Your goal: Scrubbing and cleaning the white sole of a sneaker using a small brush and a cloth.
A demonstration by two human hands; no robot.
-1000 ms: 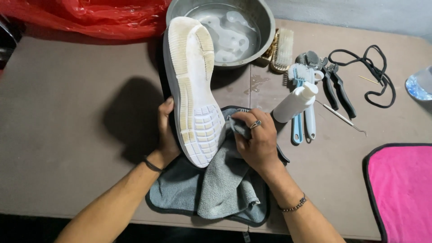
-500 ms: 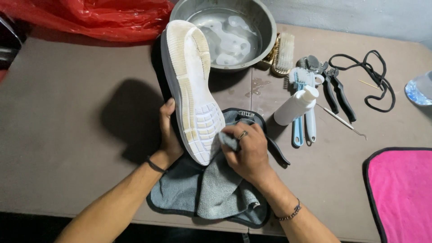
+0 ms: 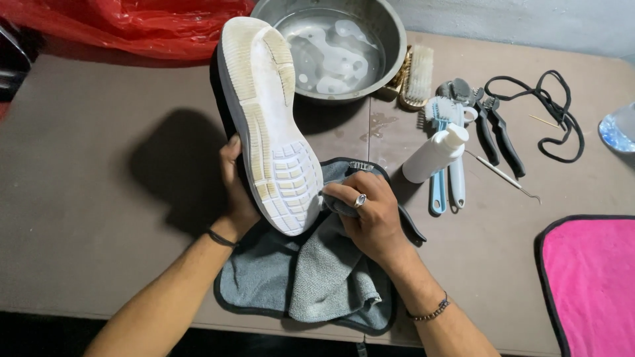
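Observation:
My left hand point(image 3: 237, 192) grips a dark shoe from behind and holds it sole up; the white sole point(image 3: 268, 122) is yellowed and dirty. My right hand point(image 3: 367, 215), with a ring on one finger, pinches a fold of a grey cloth point(image 3: 311, 277) and presses it against the heel edge of the sole. The rest of the cloth lies spread on the table under both hands.
A metal basin point(image 3: 331, 46) of soapy water stands behind the shoe. To its right lie a wooden brush point(image 3: 417, 76), a white bottle point(image 3: 435, 153), blue brushes point(image 3: 442, 188), pliers point(image 3: 496, 132), a black lace point(image 3: 549, 116) and a metal pick point(image 3: 503, 175). A pink cloth point(image 3: 592, 277) lies at right, red plastic point(image 3: 132, 26) at the back left.
My right hand has slid the cloth left and down along the shoe's heel edge. The shoe has tilted slightly in my left hand.

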